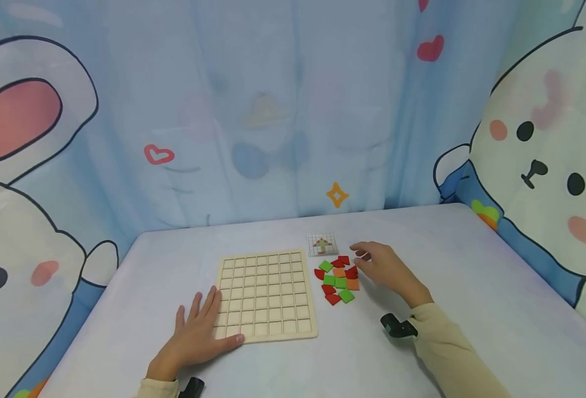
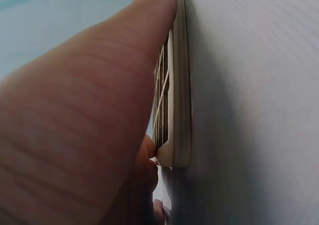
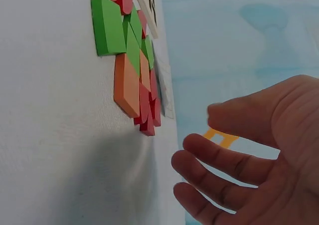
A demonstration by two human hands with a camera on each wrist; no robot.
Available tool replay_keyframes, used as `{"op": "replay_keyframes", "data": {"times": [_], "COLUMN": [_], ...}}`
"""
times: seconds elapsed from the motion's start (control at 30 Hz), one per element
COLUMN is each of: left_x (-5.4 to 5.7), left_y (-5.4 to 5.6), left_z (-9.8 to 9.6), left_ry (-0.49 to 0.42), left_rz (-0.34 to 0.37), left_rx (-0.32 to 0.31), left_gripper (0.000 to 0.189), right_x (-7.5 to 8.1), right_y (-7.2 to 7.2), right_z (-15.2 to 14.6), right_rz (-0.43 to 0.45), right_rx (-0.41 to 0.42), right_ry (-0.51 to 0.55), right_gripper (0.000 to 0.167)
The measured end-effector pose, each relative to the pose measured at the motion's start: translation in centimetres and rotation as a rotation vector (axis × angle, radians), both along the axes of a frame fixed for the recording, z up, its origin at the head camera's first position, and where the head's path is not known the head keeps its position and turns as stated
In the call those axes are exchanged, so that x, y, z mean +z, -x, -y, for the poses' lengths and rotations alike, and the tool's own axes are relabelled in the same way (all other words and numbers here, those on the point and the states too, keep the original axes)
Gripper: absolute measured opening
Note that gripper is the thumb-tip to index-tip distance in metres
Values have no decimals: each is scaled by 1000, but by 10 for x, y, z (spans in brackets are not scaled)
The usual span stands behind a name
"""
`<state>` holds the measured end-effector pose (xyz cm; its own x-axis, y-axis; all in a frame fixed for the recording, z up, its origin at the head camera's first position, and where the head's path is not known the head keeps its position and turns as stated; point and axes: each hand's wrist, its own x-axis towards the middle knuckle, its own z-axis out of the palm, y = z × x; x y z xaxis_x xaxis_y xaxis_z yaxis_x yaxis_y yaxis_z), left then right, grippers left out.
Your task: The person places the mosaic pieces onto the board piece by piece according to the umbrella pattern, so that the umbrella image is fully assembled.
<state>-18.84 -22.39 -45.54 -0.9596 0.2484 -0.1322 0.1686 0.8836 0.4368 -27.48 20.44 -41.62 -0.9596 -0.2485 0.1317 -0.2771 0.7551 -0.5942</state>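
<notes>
A pale wooden grid board (image 1: 268,296) lies on the white table. My left hand (image 1: 195,331) rests at its lower left corner with fingers spread, the thumb along the front edge. In the left wrist view the thumb (image 2: 159,10) lies against the board's rim (image 2: 182,85). My right hand (image 1: 385,271) hovers just right of a cluster of red, green and orange blocks, its fingers loosely bent and holding nothing. Among the blocks are a green block (image 3: 107,28), an orange block (image 3: 126,85) and red blocks (image 1: 351,272) with a rounded side.
Behind the blocks lies a small pattern card (image 1: 322,244) showing a coloured figure on a grid. A blue curtain (image 1: 273,110) printed with cartoon animals hangs behind the table (image 1: 173,249). Dark wrist cameras (image 1: 398,326) sit by both sleeves.
</notes>
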Motion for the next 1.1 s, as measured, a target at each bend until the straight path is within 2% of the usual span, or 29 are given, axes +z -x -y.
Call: {"op": "replay_keyframes", "data": {"times": [0.2, 0.33, 0.47, 0.6, 0.77, 1.1], "left_x": [-9, -12, -8, -3, -1, -6], "left_y": [3, 4, 4, 2, 2, 4], "left_z": [2, 2, 1, 0, -1, 2], "left_ry": [-16, -22, -29, -11, 27, 14], "left_rz": [-26, -36, -21, 0, 9, 7], "left_rx": [7, 15, 18, 23, 25, 24], "left_gripper": [127, 128, 128, 127, 126, 127], "right_x": [-8, -17, -20, -20, -26, -29], "right_y": [8, 13, 16, 18, 19, 20], "right_z": [-3, -3, 0, 4, 5, 1], "right_rz": [78, 84, 99, 133, 159, 82], "right_rx": [22, 5, -34, -75, -110, -80], "right_ry": [-28, -27, -38, -48, -45, 44], "right_gripper": [21, 15, 9, 12, 14, 12]}}
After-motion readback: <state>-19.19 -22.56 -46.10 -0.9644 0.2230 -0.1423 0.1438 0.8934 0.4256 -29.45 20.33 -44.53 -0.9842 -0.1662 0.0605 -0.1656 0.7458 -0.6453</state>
